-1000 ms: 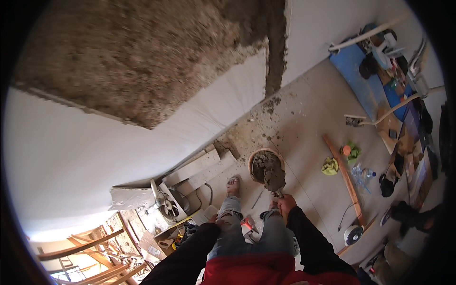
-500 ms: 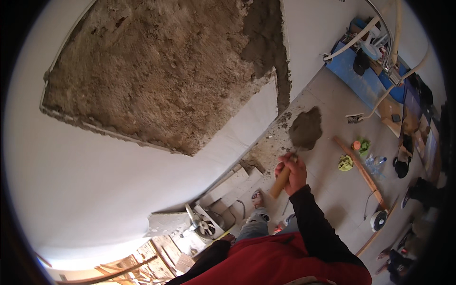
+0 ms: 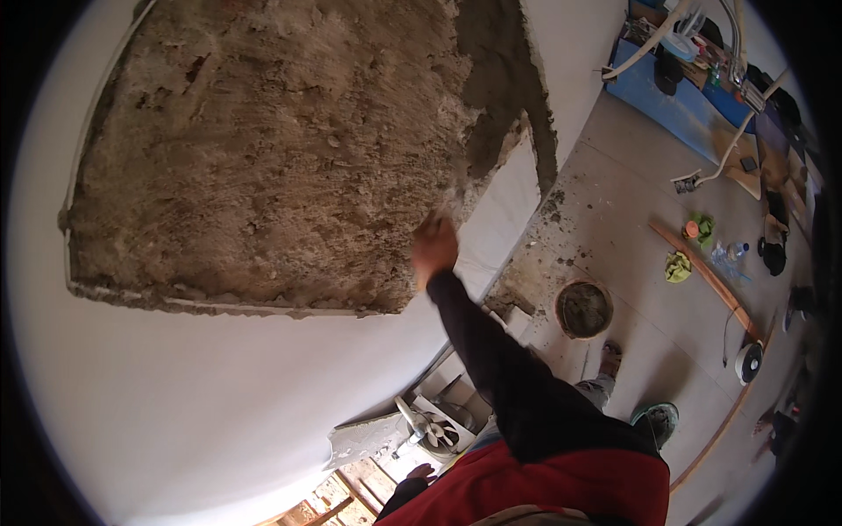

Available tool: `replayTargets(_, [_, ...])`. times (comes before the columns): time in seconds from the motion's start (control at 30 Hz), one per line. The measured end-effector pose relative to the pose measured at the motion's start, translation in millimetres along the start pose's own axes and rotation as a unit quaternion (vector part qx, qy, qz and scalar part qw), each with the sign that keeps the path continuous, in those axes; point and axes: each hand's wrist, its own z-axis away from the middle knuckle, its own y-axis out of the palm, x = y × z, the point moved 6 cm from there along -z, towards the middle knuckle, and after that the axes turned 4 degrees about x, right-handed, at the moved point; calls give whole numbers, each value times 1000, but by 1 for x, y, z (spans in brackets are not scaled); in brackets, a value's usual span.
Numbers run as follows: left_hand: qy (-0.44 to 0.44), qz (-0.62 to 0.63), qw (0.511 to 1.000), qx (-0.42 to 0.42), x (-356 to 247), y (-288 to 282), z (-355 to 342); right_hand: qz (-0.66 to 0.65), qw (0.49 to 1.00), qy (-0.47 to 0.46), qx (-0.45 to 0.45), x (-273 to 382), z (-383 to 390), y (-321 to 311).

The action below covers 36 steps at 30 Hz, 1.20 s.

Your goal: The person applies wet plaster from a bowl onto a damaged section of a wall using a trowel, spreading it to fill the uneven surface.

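My right hand (image 3: 436, 247), blurred by motion, is closed on a trowel at the lower right part of the rough bare wall patch (image 3: 272, 158). Just beyond the fingers a pale smear is all that shows of the trowel's blade (image 3: 452, 197). Wet grey mortar (image 3: 495, 96) covers a strip along the patch's right side. Below and to the right, a round bucket (image 3: 584, 309) on the floor holds grey mortar. My left hand (image 3: 422, 473) hangs low beside my body, fingers loosely stretched, with nothing seen in it.
A standing fan (image 3: 430, 430) is by the wall's foot. A green-rimmed tub (image 3: 656, 422) stands near my feet. On the right lie a wooden plank (image 3: 706, 276), crumpled green wrappers (image 3: 677, 266), a plastic bottle (image 3: 737, 250) and a tape reel (image 3: 748, 362). Cables (image 3: 724, 167) hang at upper right.
My right hand has gone up and left from above the floor to the wall, with the trowel. The mortar load seen on the blade no longer shows. The bucket has come into sight.
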Motion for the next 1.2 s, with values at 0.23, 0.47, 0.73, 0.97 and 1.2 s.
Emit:
replayTargets(0.23, [43, -208, 958, 194, -38, 52, -76, -33, 986, 76, 142, -202, 93, -103])
replayTargets(0.47, [232, -513, 817, 126, -96, 218, -127, 488, 771, 310, 267, -418, 92, -382])
replayTargets(0.73, [49, -550, 833, 18, -28, 359, -146, 619, 672, 186, 362, -553, -77, -319])
replayTargets(0.97, [-19, -615, 788, -9, -28, 415, -133, 588, 750, 235, 193, -679, -53, -361])
replayTargets(1.2, [-48, -634, 771, -30, -34, 418, -122, 378, 823, 335, 261, -649, -48, -360])
